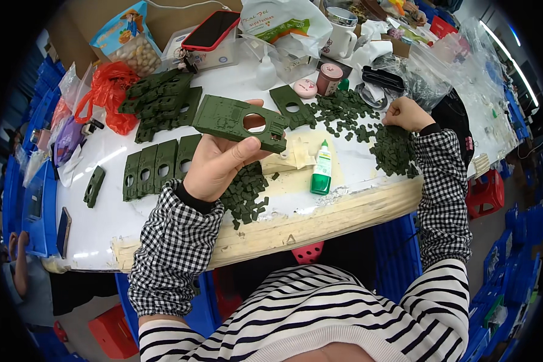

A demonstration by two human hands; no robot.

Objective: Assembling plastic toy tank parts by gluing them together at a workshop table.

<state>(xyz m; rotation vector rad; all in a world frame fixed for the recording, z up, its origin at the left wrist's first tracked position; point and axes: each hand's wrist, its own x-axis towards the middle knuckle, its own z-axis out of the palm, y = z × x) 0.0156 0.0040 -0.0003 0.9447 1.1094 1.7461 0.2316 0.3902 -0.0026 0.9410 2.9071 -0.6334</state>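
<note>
With clock positions read from the middle of the view, the white tabletop (84, 235) is the largest surface, edged at 5 to 7 o'clock by a worn, pale strip. At 10 o'clock sits a stack of dark-green model armoured-vehicle hulls (157, 99), touching the crumpled red plastic bag (111, 96) on its left. At 9 o'clock, 4 more hulls (168, 154) stand side by side in a row, their round openings showing.

The left hand (214, 166) grips a single dark-green vehicle hull (220, 114), raised above the table at 11 o'clock, with the thumb along its near edge and the fingers behind it. The right hand (409, 116), at 2 o'clock, has its fingertips drawn narrowly together; whether they pinch a piece, I cannot tell. A green-capped nozzle bottle (321, 169) leans near 3 o'clock, its lower part green.

Smallest are the dark-green rectangular pieces, in 3 heaps: the right heap (392, 151) at the right hand's 7 o'clock, the upper heap (344, 111) between 1 and 2 o'clock, and the near heap (244, 193) at 8 o'clock.
</note>
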